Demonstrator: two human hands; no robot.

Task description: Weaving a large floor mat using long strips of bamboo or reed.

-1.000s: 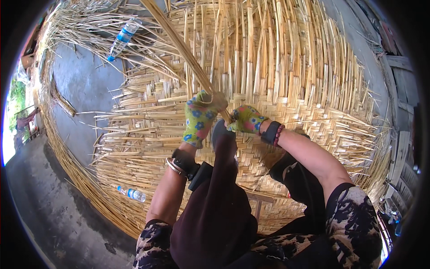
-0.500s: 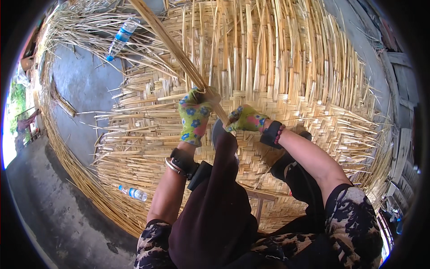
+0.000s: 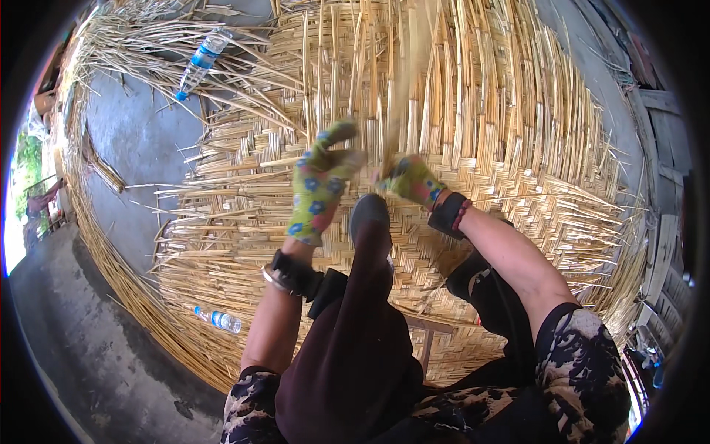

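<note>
A large woven reed mat (image 3: 473, 189) lies under me, its long flat strips standing loose on the far side. My left hand (image 3: 322, 189), in a green glove with blue flowers, is raised over the mat with its fingers apart and nothing held between them. Close by on the right, my right hand (image 3: 414, 181), in a matching glove, is closed on the near end of a reed strip (image 3: 403, 89). That strip is smeared by motion and points away from me over the loose strips. The tip of my shoe (image 3: 370, 212) rests on the mat between and below the hands.
A plastic bottle (image 3: 200, 63) lies on loose reeds at the far left, and another bottle (image 3: 218, 319) lies near the mat's left edge. Grey floor (image 3: 137, 140) shows on the left, beside a low concrete ledge (image 3: 81, 333). Wooden boards (image 3: 665, 192) line the right side.
My left hand has let go of the reed strip and opened. The strip has swung from the upper left to nearly straight ahead, still in my right hand.
</note>
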